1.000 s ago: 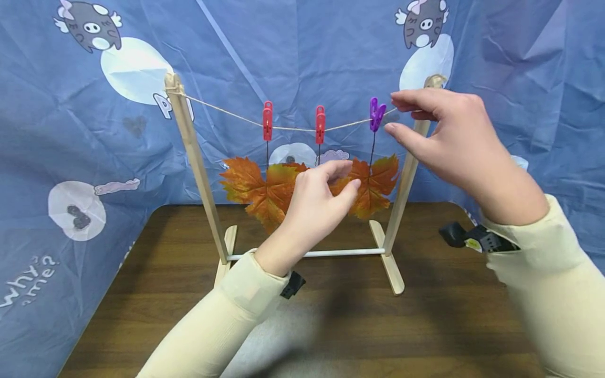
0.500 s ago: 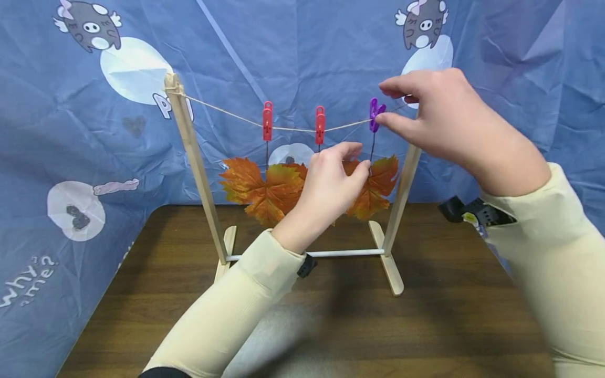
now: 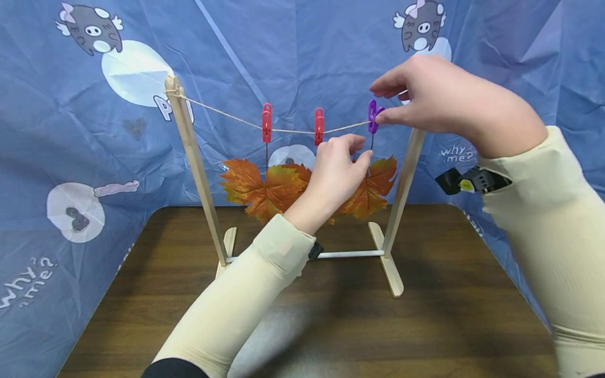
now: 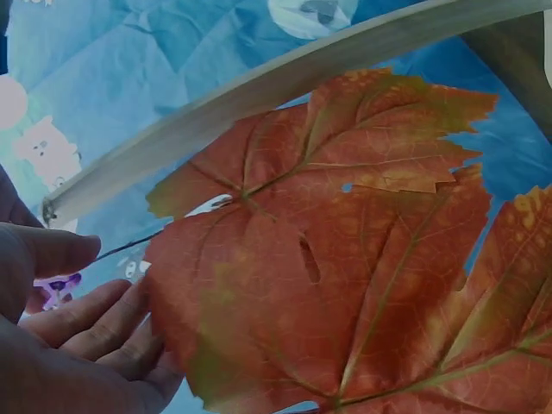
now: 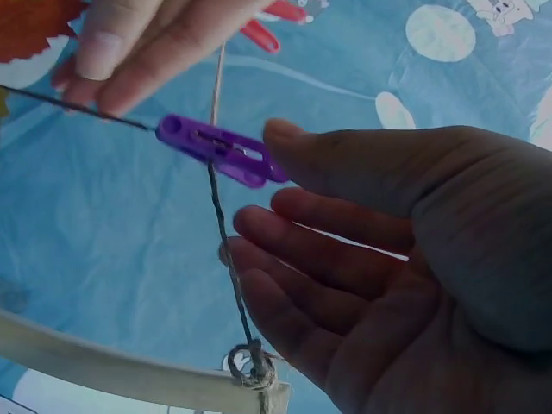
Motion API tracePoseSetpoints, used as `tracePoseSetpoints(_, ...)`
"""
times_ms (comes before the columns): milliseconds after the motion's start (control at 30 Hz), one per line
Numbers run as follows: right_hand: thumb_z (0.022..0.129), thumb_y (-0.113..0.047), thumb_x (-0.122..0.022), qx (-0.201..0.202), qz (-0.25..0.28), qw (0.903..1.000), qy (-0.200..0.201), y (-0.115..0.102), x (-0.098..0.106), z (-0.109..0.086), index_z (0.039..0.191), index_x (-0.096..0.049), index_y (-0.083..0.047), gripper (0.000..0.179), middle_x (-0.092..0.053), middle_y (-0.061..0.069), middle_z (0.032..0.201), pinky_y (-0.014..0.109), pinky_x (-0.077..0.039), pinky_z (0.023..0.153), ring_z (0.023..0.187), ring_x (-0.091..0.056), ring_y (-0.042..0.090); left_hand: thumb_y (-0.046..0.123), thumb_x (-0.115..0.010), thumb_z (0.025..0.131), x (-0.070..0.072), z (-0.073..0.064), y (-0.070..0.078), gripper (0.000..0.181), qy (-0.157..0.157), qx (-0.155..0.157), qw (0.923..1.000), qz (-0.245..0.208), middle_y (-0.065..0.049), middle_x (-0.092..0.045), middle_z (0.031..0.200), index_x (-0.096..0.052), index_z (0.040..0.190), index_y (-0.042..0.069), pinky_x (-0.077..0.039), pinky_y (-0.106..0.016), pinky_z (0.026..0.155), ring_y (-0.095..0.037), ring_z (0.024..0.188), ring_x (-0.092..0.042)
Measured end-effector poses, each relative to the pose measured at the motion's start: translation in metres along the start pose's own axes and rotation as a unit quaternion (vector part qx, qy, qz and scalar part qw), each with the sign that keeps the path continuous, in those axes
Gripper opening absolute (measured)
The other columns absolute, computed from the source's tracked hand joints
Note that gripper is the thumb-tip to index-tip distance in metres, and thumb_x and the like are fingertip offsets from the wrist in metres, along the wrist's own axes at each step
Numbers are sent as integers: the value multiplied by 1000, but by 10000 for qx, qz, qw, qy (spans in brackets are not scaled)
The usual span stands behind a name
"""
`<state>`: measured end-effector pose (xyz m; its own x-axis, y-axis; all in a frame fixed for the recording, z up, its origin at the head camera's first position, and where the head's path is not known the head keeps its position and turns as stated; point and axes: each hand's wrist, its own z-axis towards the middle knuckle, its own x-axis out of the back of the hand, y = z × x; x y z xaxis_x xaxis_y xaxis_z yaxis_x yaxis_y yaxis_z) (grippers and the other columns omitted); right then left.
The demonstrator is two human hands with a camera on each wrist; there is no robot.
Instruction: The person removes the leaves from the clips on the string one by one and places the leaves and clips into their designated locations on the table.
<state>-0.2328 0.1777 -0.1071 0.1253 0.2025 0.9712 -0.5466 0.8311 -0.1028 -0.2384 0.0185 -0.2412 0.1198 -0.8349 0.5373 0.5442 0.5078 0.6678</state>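
Between one and two o'clock, head view: I log purple clip on line. Left wrist, eight o'clock: left hand half spread by leaf stem, gripping nothing. Right wrist, four o'clock: right hand loosely spread, thumb touching clip.

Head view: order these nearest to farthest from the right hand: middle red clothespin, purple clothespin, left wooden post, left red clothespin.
1. Purple clothespin, at the right hand.
2. Middle red clothespin, left of purple.
3. Left red clothespin, further left.
4. Left wooden post, leftmost.
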Motion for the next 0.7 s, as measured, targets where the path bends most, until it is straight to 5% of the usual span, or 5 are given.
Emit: tracePoseSetpoints(700,97,-19,-73,176,476,9972,-556,12,2,14,124,-70,4,35,-75,12,104,44,-52,88,99,-70,24,12,-71,98,-14,12,-7,13,146,-340,9993,-31,-2,-75,86,-80,99,4,-48,-22,67,-8,71,-62)
